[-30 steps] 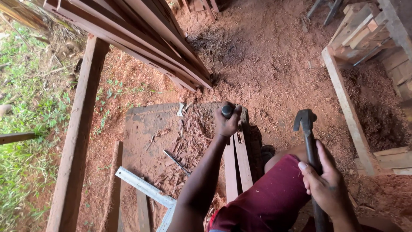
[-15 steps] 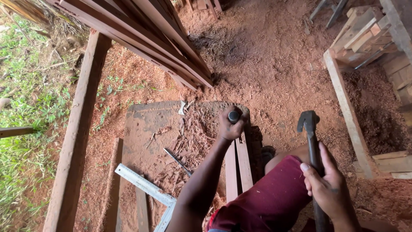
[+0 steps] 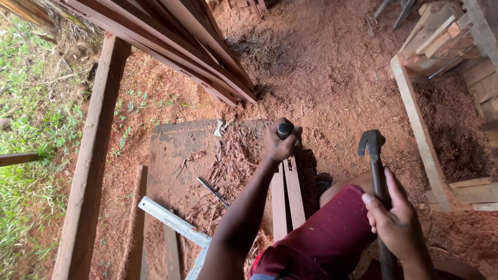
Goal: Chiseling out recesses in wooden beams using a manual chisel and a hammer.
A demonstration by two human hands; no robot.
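Under the left fist: chisel (image 3: 284, 128) stood on the slats (image 3: 288, 193), hammer (image 3: 374, 155) raised off to its right.
Nearest, right hand (image 3: 397, 224) wraps the hammer shaft about mid-length, head up and clear of the chisel. Left hand (image 3: 278, 143) is closed round the chisel handle, dark butt poking out the top, blade hidden below the fist, so I can't tell exactly where the edge sits. My read: keep the chisel upright, fingers below the butt, strike square on the butt with short taps. Left of the grip: loose nail (image 3: 212, 191), steel square (image 3: 176, 224), chips on the board (image 3: 176, 155). Beyond the grip: stacked planks (image 3: 171, 41).
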